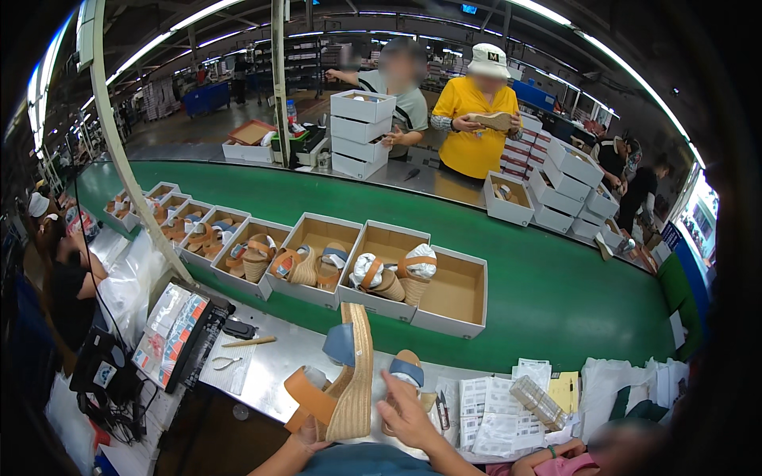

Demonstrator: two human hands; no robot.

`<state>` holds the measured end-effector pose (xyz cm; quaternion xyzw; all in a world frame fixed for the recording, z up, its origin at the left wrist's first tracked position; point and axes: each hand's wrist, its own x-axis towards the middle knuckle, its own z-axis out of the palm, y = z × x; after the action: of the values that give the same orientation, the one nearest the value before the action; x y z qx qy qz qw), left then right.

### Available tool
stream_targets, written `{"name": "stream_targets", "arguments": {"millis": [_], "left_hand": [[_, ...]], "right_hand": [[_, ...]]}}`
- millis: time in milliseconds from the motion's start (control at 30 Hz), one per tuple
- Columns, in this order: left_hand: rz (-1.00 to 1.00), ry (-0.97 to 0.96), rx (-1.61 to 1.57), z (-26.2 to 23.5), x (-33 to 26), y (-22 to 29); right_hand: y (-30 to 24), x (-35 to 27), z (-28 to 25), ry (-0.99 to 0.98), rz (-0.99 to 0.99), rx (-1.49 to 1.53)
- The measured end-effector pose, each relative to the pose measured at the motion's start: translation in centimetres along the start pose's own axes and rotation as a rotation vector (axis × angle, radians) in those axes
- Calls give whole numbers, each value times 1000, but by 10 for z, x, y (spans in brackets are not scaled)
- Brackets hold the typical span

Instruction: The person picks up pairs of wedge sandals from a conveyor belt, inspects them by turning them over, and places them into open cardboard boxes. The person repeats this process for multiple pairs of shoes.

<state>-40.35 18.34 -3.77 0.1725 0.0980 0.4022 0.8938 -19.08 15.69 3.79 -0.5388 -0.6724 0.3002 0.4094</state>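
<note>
My left hand [308,435] grips a wedge sandal [352,381] from below and holds it upright over the steel bench; it has a woven jute sole, a tan ankle strap and a blue toe strap. My right hand [406,416] holds the matching second sandal [407,370] just to its right, fingers wrapped round its front. Straight ahead on the green conveyor belt [556,301] lies an open cardboard box [456,297] with nothing in its right half. A pair of paper-stuffed sandals [393,274] lies in its left half.
A row of open boxes with sandals [254,254] runs left along the belt. On the bench lie label sheets [492,412], a clear plastic case [540,401], snips [442,408], a pencil [248,341] and a label tray [171,325]. Workers and stacked white boxes [361,131] stand across the belt.
</note>
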Motion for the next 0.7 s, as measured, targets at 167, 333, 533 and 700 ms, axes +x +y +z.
{"name": "stream_targets", "arguments": {"millis": [167, 333, 533, 700], "left_hand": [[128, 118, 88, 5, -10, 30], [203, -224, 205, 39, -6, 65], [133, -96, 23, 16, -1, 41], [112, -112, -22, 15, -10, 37]], "right_hand": [[41, -36, -47, -18, 470, -48], [114, -95, -59, -501, 612, -3], [133, -94, 41, -28, 624, 415], [192, -92, 68, 269, 798, 574]]}}
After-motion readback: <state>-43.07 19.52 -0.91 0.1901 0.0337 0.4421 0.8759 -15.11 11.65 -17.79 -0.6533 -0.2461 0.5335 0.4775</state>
